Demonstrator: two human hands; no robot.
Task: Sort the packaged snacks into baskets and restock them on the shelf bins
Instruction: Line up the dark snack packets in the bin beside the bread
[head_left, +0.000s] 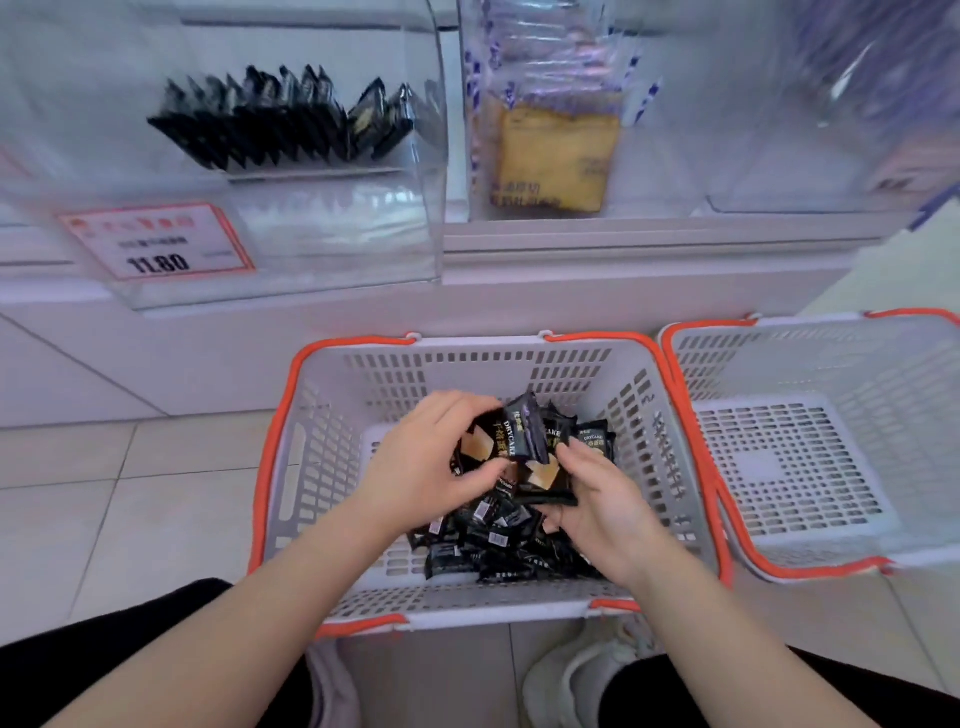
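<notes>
A grey basket with orange handles (332, 447) stands on the floor in front of me and holds several black snack packets (498, 545). My left hand (426, 462) grips a bunch of black packets (511, 441) above the pile. My right hand (605, 499) holds the same bunch from the right, fingers curled under it. On the shelf above, a clear bin (415, 218) contains a row of matching black packets (270, 124) standing on edge.
A second grey basket (810, 374) sits to the right with nothing in it. A neighbouring clear bin holds yellow packets (556, 156). A red-framed price tag (156, 241) hangs on the left bin. My knees and white shoes (576, 675) are at the bottom.
</notes>
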